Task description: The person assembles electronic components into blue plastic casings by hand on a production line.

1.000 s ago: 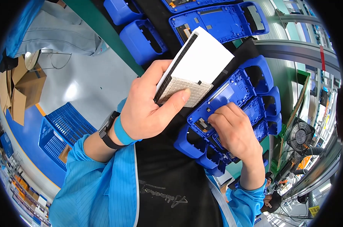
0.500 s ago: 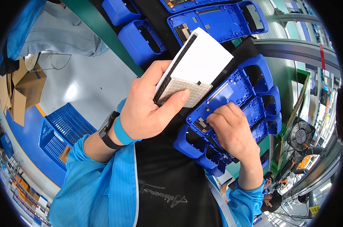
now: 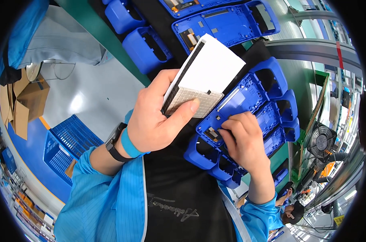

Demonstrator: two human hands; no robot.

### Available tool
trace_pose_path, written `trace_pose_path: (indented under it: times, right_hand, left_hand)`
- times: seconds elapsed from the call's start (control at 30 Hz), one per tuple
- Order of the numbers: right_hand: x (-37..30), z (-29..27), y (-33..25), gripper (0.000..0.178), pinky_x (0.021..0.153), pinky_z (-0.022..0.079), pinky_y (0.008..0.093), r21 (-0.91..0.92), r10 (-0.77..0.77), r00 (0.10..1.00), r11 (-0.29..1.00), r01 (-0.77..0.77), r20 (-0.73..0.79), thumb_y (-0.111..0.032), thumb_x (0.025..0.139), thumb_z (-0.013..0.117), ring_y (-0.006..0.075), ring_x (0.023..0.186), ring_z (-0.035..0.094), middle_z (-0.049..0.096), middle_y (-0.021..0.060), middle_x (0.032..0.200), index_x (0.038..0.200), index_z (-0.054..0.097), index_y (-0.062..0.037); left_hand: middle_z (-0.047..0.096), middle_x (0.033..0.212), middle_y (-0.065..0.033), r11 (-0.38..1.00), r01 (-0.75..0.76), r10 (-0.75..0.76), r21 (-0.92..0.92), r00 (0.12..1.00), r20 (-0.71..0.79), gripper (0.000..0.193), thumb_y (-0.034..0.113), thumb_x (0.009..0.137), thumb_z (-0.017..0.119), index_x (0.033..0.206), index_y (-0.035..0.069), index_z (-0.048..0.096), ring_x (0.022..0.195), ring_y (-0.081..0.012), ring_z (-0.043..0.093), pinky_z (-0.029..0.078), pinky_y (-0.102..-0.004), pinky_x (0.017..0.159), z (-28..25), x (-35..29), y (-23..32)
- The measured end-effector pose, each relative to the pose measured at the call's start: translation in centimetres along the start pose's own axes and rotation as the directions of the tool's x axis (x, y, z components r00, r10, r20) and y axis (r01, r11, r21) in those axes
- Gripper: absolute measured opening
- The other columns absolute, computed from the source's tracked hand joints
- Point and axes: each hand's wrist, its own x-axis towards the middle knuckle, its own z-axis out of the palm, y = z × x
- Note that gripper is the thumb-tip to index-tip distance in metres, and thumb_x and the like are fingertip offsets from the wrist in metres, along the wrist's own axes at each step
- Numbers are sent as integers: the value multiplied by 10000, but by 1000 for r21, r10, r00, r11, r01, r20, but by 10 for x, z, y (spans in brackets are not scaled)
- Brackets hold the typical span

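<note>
Two hands work: the left hand (image 3: pixel 154 117) grips a white sheet stack (image 3: pixel 203 80); the right hand (image 3: pixel 241 139), fingers curled, presses the blue housing (image 3: pixel 247 101) beneath it.

White rectangular label sheet (image 3: pixel 207 78); brown cardboard boxes (image 3: pixel 23 101) at left.

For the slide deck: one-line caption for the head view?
Left hand holds a white sheet stack; right hand presses into the top blue plastic housing.
</note>
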Motion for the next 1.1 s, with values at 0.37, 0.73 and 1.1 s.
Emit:
trace_pose_path:
  times: [0.37, 0.73, 1.1]
  right_hand:
    - [-14, -24, -18, 221, 620, 467, 310, 99, 133, 868, 990, -97, -479, 106, 722, 724, 239, 720, 592, 626, 134, 849, 909, 647, 16]
    - [-31, -21, -2, 249, 582, 453, 346, -31, 25, 893, 999, -43, -449, 82, 683, 730, 266, 693, 559, 593, 112, 838, 889, 621, -5]
    - [-53, -18, 5, 171, 602, 440, 325, 32, 97, 832, 995, -95, -546, 126, 796, 626, 247, 678, 531, 554, 118, 811, 885, 560, -4]
  left_hand:
    - [709, 1003, -158, 995, 92, -98, 34, 940, 327, 392, 88, 928, 650, 1262, -32, 486, 876, -191, 706, 536, -304, 761, 36, 1, 17]
    - [694, 920, -186, 971, -145, 39, 191, 882, 470, 381, 48, 889, 659, 1233, -41, 524, 804, -317, 717, 547, -334, 700, 66, 8, 27]
    - [723, 978, -200, 982, 13, -55, 191, 974, 221, 404, 90, 897, 655, 1251, -38, 509, 876, -304, 740, 570, -345, 765, 68, 22, 18]
